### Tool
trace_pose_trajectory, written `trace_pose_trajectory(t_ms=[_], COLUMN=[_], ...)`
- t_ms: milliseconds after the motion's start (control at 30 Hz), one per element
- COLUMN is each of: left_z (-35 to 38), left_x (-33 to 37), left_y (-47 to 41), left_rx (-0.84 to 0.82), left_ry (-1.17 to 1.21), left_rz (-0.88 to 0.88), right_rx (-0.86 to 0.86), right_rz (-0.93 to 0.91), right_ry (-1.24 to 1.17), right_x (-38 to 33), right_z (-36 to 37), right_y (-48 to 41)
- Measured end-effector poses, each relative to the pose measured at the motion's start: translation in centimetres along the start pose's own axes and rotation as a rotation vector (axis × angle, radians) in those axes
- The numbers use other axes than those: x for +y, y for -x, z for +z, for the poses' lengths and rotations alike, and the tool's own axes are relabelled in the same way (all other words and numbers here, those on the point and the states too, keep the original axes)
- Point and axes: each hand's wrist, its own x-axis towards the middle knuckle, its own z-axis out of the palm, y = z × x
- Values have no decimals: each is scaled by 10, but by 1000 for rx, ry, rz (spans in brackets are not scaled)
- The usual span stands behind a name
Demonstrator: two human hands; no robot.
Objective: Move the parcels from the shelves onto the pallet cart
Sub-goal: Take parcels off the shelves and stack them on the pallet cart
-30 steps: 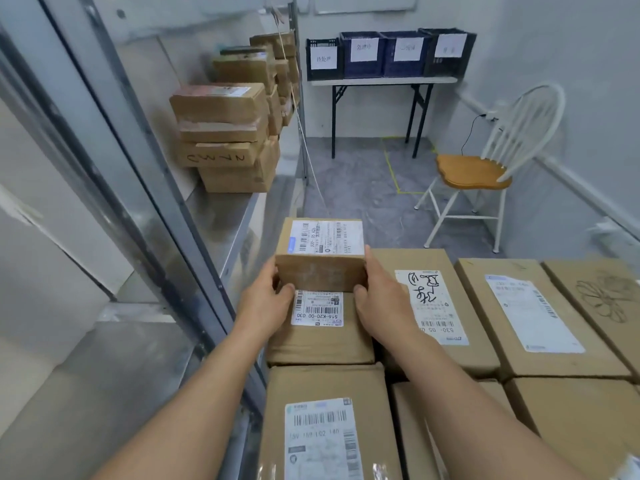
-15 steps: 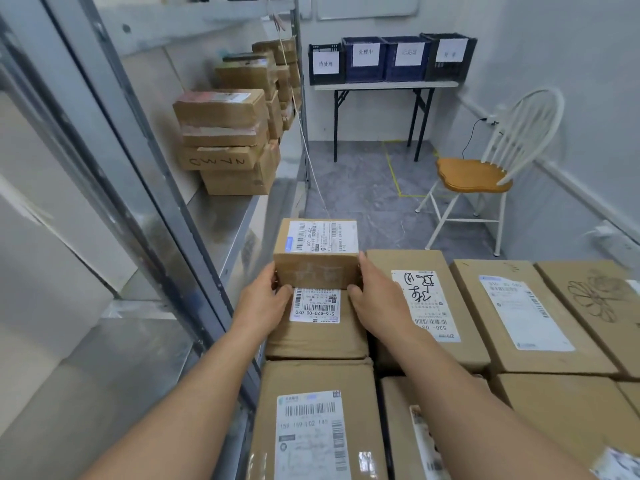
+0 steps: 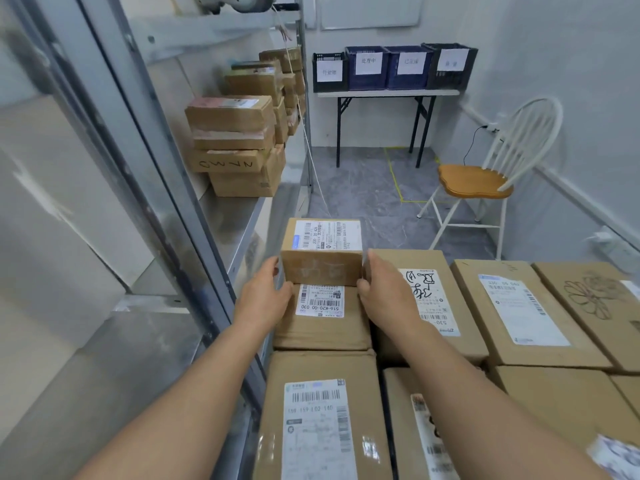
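Note:
A small brown parcel (image 3: pixel 323 252) with a white label on top sits on the far end of a larger labelled parcel (image 3: pixel 322 320) in the load of boxes. My left hand (image 3: pixel 265 292) holds its left side and my right hand (image 3: pixel 384 289) holds its right side, fingers curled round its near corners. Several more cardboard parcels (image 3: pixel 512 306) lie flat side by side to the right and in front; the pallet cart under them is hidden. On the metal shelf (image 3: pixel 235 220) at the left, stacks of parcels (image 3: pixel 235 143) stand further back.
A grey shelf upright (image 3: pixel 145 168) runs diagonally at my left. A white chair with a wooden seat (image 3: pixel 474 181) stands on the floor at the right. A folding table (image 3: pixel 384 98) with labelled crates (image 3: pixel 391 67) is against the far wall.
The small parcel and both hands have shifted slightly away from me on the lower box; my view has lifted a little. The grip is unchanged.

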Motion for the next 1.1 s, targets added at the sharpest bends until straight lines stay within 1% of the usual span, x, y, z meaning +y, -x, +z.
trace_pose_trajectory(t_ms=[133, 267, 367, 467, 567, 667, 767, 833, 1000, 1100], left_z=[-14, -20, -19, -17, -16, -18, -21, -26, -42, -53], left_x=[7, 18, 22, 22, 23, 19, 9, 2, -12, -18], left_y=[46, 111, 161, 206, 259, 312, 356, 392, 463, 502], left_rx=[78, 163, 251, 329, 393, 530, 560, 636, 755, 855], left_ry=[-114, -173, -246, -325, -370, -400, -439, -450, -453, -460], left_rz=[36, 70, 48, 9, -57, -90, -233, -312, -481, -552], right_rx=[143, 232, 210, 189, 167, 122, 65, 32, -48, -64], right_rz=[-99, -355, -521, -621, -729, -836, -921, -997, -1130, -1202], right_ry=[122, 138, 169, 218, 168, 110, 53, 7, -37, -83], right_x=[-5, -19, -33, -39, -42, -50, -65, -80, -111, -130], right_z=[-7, -8, -21, -33, -37, -36, -31, -29, -27, -27], right_y=[32, 77, 112, 146, 182, 219, 251, 276, 333, 363])
